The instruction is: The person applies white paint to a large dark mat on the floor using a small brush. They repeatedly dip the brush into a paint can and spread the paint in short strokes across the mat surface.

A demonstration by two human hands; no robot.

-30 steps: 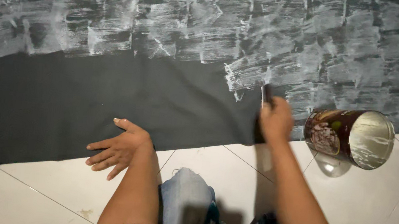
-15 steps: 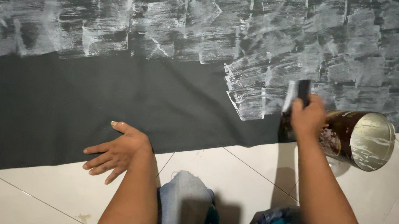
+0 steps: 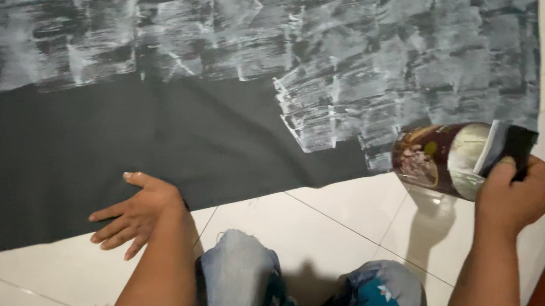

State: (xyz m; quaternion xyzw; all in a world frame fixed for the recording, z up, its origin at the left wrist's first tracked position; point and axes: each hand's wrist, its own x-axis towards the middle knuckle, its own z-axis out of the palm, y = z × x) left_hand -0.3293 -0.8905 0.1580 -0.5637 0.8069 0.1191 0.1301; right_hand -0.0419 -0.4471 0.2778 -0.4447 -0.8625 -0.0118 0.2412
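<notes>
Brush [image 3: 509,147] is gripped in the right hand [image 3: 516,191] over the can [image 3: 437,157]; the left hand [image 3: 137,213] lies flat, fingers spread, on dark cloth [image 3: 82,145].

tin can [image 3: 446,158] | floor, rt of cloth | brown pic label, tilted

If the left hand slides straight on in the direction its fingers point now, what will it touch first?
The left hand lies flat, fingers pointing toward the picture's left, along the edge of the dark cloth. Going on, it would probably meet only more unpainted cloth, or the bare tile floor beside it; nothing else shows in that line.
</notes>
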